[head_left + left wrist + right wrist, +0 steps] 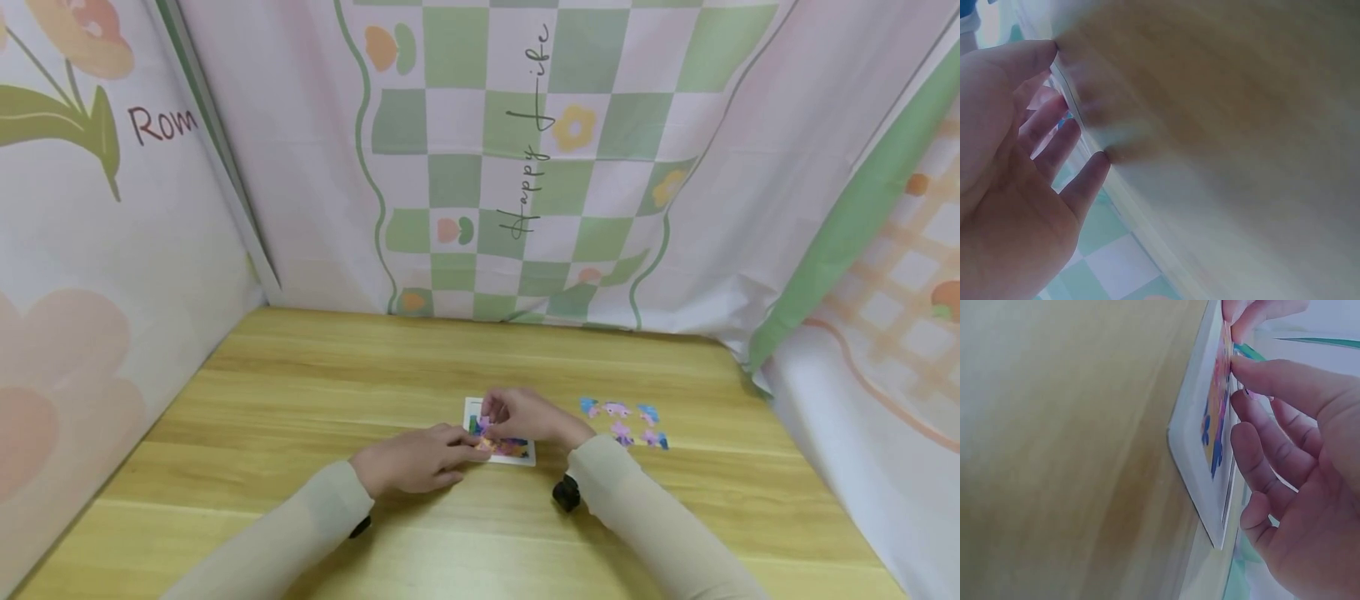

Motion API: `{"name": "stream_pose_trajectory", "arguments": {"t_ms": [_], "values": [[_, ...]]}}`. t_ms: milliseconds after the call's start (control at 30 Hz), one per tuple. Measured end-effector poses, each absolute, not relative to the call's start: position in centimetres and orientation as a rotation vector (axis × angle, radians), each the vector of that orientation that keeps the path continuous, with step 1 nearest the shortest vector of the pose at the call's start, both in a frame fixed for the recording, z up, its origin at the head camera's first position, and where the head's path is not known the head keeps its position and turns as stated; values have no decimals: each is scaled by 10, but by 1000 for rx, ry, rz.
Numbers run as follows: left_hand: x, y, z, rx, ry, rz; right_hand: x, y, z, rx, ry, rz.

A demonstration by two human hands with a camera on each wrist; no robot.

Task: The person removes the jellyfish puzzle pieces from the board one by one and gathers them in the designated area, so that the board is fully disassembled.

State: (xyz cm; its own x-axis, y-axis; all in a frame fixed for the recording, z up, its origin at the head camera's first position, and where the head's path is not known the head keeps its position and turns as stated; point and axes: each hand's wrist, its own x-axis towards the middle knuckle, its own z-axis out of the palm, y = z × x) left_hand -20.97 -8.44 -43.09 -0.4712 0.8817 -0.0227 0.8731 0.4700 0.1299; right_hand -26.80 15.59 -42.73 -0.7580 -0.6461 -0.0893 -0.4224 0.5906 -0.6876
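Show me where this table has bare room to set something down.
Bare table lies between the left curtain and left hand, behind the puzzle tray toward the back curtain. Crowded: the tray, with the right hand over it, and the loose pieces rightward.

The puzzle board looks like smooth, matt white card, its inset picture printed in colour. Right of the board, the loose jigsaw pieces look like thin printed card with a smooth face. Under the board, the tabletop has a yellowish wood grain and a smooth surface with a soft sheen on the board's near side. Beyond the board hangs a printed curtain of matt, slightly creased cloth. Nearer than the board, the sleeves are plain matt fabric, and the black wrist device looks plastic.
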Motion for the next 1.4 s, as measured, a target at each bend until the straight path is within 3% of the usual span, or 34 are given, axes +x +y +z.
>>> {"name": "stream_pose_trajectory", "arguments": {"t_ms": [933,1400], "values": [[-210,-85,-432,1568,2624,166,-271,162,-429,-887,2463,-1009],[-212,-84,-436,1572,2631,138,-272,198,-424,-860,2513,-1025]]}}
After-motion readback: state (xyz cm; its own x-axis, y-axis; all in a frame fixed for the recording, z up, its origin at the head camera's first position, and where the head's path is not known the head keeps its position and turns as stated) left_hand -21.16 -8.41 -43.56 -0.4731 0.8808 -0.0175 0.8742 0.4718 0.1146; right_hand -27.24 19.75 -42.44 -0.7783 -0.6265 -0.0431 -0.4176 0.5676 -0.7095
